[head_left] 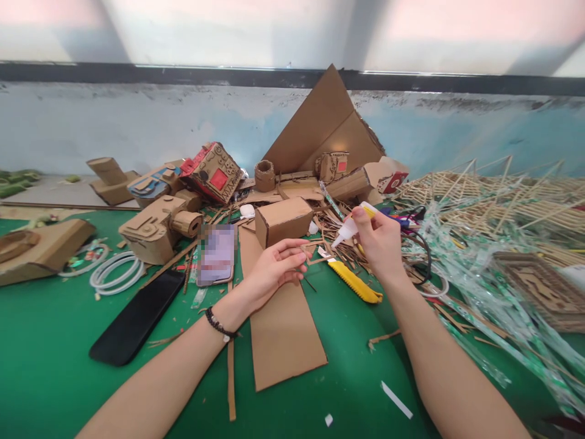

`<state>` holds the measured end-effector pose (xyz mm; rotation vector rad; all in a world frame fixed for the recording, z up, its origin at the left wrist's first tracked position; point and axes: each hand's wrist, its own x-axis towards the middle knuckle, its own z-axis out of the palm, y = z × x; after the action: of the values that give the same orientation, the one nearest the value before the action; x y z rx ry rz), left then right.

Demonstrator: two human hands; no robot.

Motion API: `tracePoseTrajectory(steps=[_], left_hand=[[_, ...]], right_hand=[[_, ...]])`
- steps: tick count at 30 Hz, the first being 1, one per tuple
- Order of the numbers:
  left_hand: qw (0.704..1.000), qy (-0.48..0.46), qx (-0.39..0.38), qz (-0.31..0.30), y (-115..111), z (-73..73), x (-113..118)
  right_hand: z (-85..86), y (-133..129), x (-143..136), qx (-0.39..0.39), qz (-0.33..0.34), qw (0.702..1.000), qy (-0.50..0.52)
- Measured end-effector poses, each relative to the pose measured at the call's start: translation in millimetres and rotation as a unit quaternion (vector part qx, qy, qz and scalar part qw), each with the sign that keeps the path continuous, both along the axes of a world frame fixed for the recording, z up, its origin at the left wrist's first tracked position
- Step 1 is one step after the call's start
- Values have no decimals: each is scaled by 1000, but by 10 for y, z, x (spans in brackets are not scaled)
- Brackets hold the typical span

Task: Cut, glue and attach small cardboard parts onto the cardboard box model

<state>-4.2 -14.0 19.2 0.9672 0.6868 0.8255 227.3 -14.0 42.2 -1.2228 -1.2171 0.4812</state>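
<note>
My left hand (274, 269), with a dark beaded bracelet at the wrist, pinches a thin bent cardboard strip (317, 261) between thumb and fingers. In my right hand (380, 241) is a small white glue bottle (348, 230), its narrow nozzle tilted down toward the strip. I cannot tell whether the tip touches the strip. Beneath my left hand a long flat cardboard piece (286, 341) lies on the green table. A closed cardboard box (284, 221) sits just beyond my fingers. Between the hands lies a yellow utility knife (354, 281) with its blade showing.
To the left are a phone (216, 256), a black flat object (139, 317), a white coiled tube (116, 273) and several cardboard models (153, 228). Large cardboard (315, 122) leans on the wall. Cardboard scraps (336, 235) are heaped behind the knife. Plastic wrap (475, 244) and thin sticks (503, 189) spread rightward.
</note>
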Motion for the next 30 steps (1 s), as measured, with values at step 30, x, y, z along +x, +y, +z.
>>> tracePoseTrajectory(steps=[30], left_hand=[[999,-2,-26,-30,-43,61,9]], right_hand=[[2,-47,-123,48,-41,998,-16]])
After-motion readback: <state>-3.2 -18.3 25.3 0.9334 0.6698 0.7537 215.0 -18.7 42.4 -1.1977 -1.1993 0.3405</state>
